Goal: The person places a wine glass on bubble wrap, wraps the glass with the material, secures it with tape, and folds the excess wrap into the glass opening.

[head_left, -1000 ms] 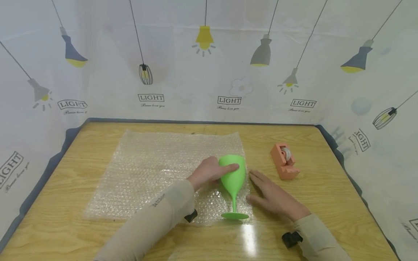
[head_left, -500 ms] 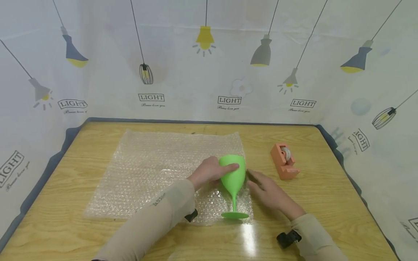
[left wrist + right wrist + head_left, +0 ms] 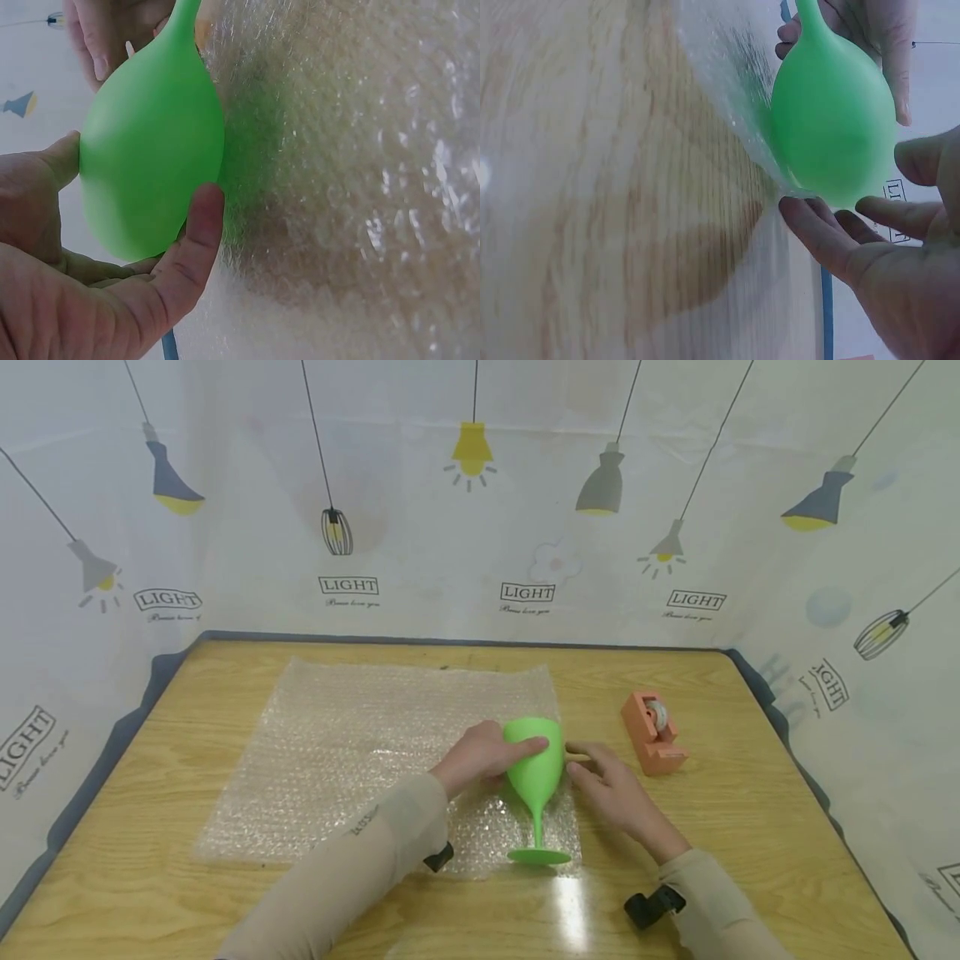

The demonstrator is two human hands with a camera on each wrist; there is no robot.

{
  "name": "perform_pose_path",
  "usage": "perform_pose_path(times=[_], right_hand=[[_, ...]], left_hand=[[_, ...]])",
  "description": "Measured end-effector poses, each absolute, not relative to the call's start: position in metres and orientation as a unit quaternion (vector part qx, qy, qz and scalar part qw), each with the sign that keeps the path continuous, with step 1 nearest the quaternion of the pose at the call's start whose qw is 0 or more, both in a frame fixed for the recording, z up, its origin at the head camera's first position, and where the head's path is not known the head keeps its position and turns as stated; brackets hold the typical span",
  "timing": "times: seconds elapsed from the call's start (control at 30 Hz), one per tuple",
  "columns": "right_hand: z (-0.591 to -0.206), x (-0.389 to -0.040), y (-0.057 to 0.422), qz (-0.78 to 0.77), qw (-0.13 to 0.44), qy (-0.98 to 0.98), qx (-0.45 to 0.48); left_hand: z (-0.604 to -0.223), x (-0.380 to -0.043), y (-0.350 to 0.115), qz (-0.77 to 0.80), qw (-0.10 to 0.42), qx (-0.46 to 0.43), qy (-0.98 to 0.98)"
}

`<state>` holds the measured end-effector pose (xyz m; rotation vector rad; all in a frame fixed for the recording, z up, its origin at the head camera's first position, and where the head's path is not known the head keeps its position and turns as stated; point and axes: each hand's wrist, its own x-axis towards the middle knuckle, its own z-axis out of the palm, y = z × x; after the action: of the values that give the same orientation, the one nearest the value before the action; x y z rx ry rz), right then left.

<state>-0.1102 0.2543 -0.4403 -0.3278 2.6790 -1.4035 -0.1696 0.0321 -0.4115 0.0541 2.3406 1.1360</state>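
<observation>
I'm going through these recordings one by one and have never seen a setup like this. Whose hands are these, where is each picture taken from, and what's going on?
There is no machine: a person works bare-handed. The wide picture comes from a camera on the head, looking forward and down. The two close-ups come from cameras on the wrists, so they look turned sideways.

A sheet of bubble wrap lies spread on the wooden table. The left hand holds a green goblet by its bowl, on its side near the wrap's right edge, foot toward the wearer. The right hand has its fingertips at that edge. Farther right sits an orange tape dispenser.
</observation>
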Motion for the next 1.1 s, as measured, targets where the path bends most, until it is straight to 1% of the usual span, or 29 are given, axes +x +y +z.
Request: perform_pose_path(times=[0.17,0.33,0.57,0.73,0.97,1.1], right_hand=[[-0.440,-0.113,0.250,-0.465,0.060,0.880,-0.075],[-0.439,-0.114,0.244,-0.454,0.065,0.887,-0.064],[-0.438,-0.116,0.239,-0.484,0.076,0.870,-0.051],[-0.436,-0.116,0.236,-0.480,0.069,0.874,-0.039],[-0.437,-0.117,0.228,-0.472,0.043,0.880,-0.020],[-0.435,-0.118,0.223,-0.479,0.034,0.877,-0.009]], left_hand=[[-0.411,-0.169,0.032,0.418,0.264,0.020,0.869],[-0.412,-0.169,0.031,0.414,0.261,0.023,0.872],[-0.411,-0.169,0.029,0.421,0.260,0.026,0.869],[-0.411,-0.169,0.026,0.420,0.245,0.026,0.873],[-0.410,-0.167,0.024,0.412,0.222,0.025,0.883],[-0.410,-0.167,0.023,0.407,0.194,0.036,0.892]])
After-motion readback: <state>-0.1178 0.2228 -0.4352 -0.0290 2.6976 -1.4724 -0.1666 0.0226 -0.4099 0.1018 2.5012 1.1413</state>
